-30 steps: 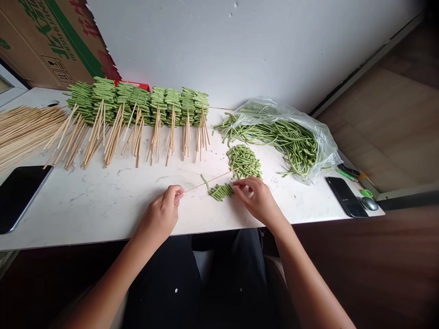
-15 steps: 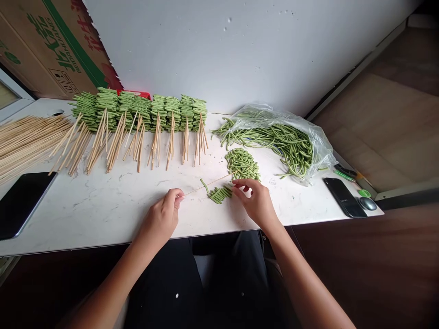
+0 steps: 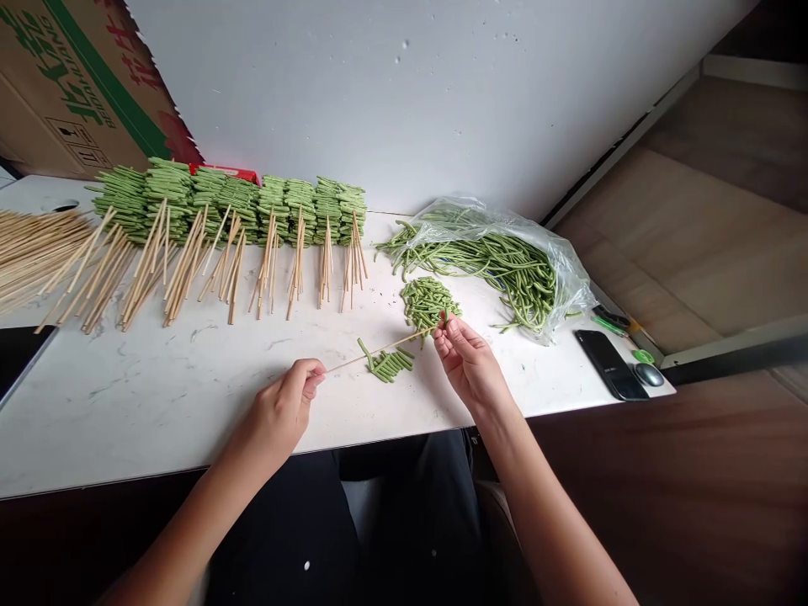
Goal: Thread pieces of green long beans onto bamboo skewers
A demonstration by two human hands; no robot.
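Observation:
My left hand [image 3: 287,404] pinches the blunt end of a thin bamboo skewer [image 3: 353,359], which slants up to the right above the table. At its far tip, my right hand [image 3: 464,353] has thumb and fingers closed on a short cut piece of green bean [image 3: 446,317]. Beneath the skewer lies a small row of cut bean pieces [image 3: 392,364]. One longer piece [image 3: 364,352] crosses the skewer's line; I cannot tell whether it touches it. Just behind my right hand sits a heap of cut beans [image 3: 429,299].
Stacked bean skewers [image 3: 278,206] line the back left, sticks pointing forward. Bare skewers [image 3: 38,252] lie at far left beside a dark phone [image 3: 18,362]. Whole long beans [image 3: 505,261] spill from a clear plastic bag [image 3: 571,286]. Another phone [image 3: 609,364] and a mouse [image 3: 648,374] are at right.
My right hand has moved from the small row of cut beans up to the skewer's tip, now with a bean piece in its fingers. The whole view has shifted slightly.

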